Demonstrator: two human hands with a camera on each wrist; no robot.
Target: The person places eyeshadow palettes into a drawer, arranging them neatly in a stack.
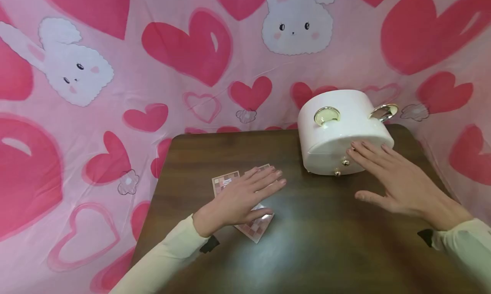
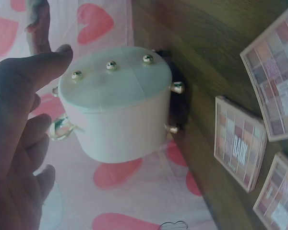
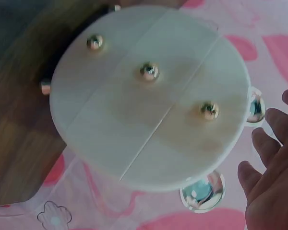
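A white oval box [image 1: 337, 128] with gold-rimmed ear-shaped pieces on top and gold knobs on its front stands at the back right of the table. In the right wrist view, three round knobs [image 3: 149, 72] line its front face, with seams across it. My right hand [image 1: 399, 181] is held before the box, fingers extended and gripping nothing. Over several checkered makeup palettes [image 2: 240, 143] hovers my left hand [image 1: 241, 196], its fingers straight. It partly hides the palettes in the head view; the left wrist view shows three lying on the table.
The dark wooden table [image 1: 307, 251] has rounded back corners. Behind it and at the sides hangs a pink cloth [image 1: 184, 106] with red hearts and white rabbits. The box stands close to this cloth.
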